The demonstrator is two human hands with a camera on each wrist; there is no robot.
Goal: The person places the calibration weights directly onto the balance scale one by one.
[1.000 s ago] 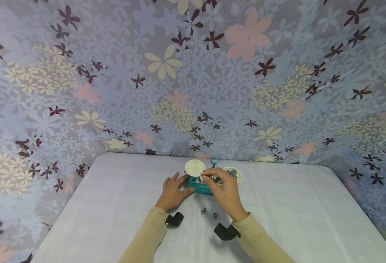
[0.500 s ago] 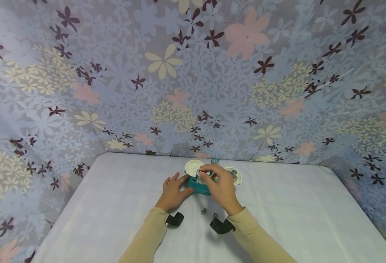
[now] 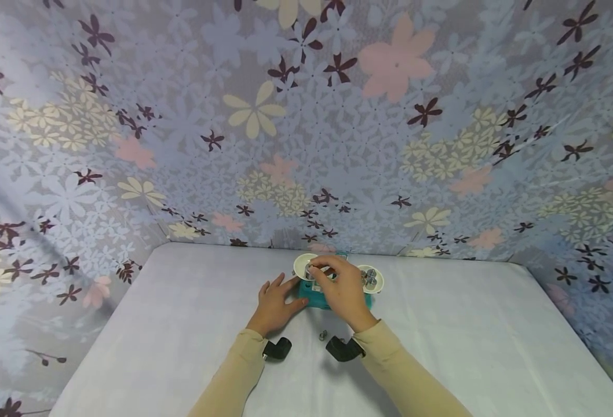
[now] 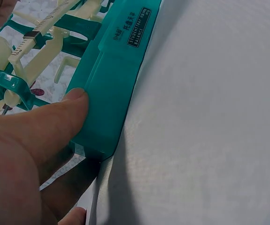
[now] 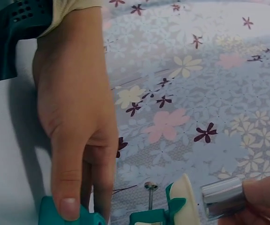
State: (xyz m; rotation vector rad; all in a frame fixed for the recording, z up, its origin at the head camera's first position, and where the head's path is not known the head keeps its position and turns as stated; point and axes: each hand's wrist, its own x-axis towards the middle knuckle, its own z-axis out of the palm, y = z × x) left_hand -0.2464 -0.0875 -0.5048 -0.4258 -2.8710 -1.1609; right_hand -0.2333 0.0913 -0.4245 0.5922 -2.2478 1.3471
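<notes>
A teal tray balance (image 3: 314, 298) with two cream pans stands near the back of the table. My left hand (image 3: 275, 307) holds its left end, thumb (image 4: 76, 105) on the teal base and fingers around the far side. My right hand (image 3: 340, 284) pinches a shiny metal cylindrical weight (image 5: 224, 197) between thumb and fingers, over the left pan (image 3: 301, 263) in the head view. Several metal weights (image 3: 371, 278) lie in the right pan (image 3: 380, 285). The balance's graduated beam (image 4: 45, 23) with a black slider shows in the left wrist view.
A small metal weight (image 3: 323, 335) lies on the white tabletop (image 3: 468, 324) in front of the balance; another beside it is mostly hidden by the right wrist's black camera mount (image 3: 344, 349). Flower-patterned cloth (image 3: 285, 145) rises behind the table.
My right hand has moved left with the metal weight, from above the middle of the balance to the left pan. My left hand has stayed on the base.
</notes>
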